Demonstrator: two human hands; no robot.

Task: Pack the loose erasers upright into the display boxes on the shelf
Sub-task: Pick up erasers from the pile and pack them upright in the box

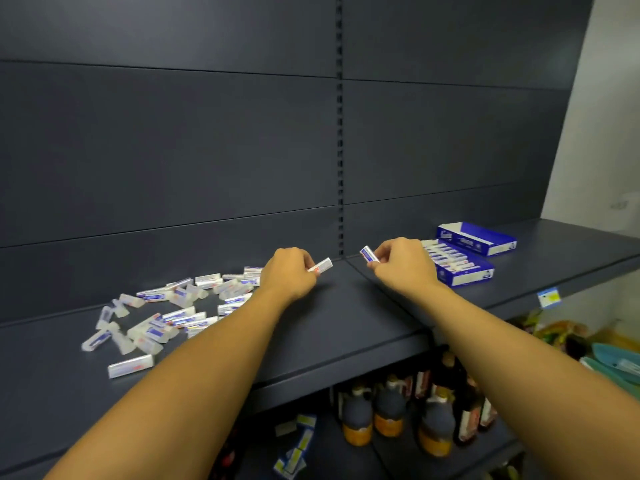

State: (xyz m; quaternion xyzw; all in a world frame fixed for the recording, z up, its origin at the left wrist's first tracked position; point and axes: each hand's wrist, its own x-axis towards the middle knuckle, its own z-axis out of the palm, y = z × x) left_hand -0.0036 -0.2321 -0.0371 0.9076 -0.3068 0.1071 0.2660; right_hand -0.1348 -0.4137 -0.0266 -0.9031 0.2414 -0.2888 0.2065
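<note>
Head view — Inspector A: We record both hands raised just above the shelf (346, 306). The left hand (289, 271) pinches one eraser (321, 265) by its end; the right hand (403, 263) pinches a second eraser (370, 254) at the fingertips. The two hands are apart, each clamped on its own piece.

Inspector B: And the stock?

Inspector A: A loose pile of erasers (166, 313) lies scattered flat on the shelf to the left, one stray eraser (131, 366) nearest the front edge. To the right stand two display boxes. The near display box (464, 275) shows a row of erasers standing in it; part of that box is hidden behind the right hand, so we cannot say whether it is full. The far display box (478, 239) looks open, and we cannot make out its contents.

Inspector B: Progress, then?

Inspector A: In our judgement, partway. One box is largely stocked, but dozens of pieces remain loose. We expect the two held erasers to go to the boxes next, then the pile
</note>
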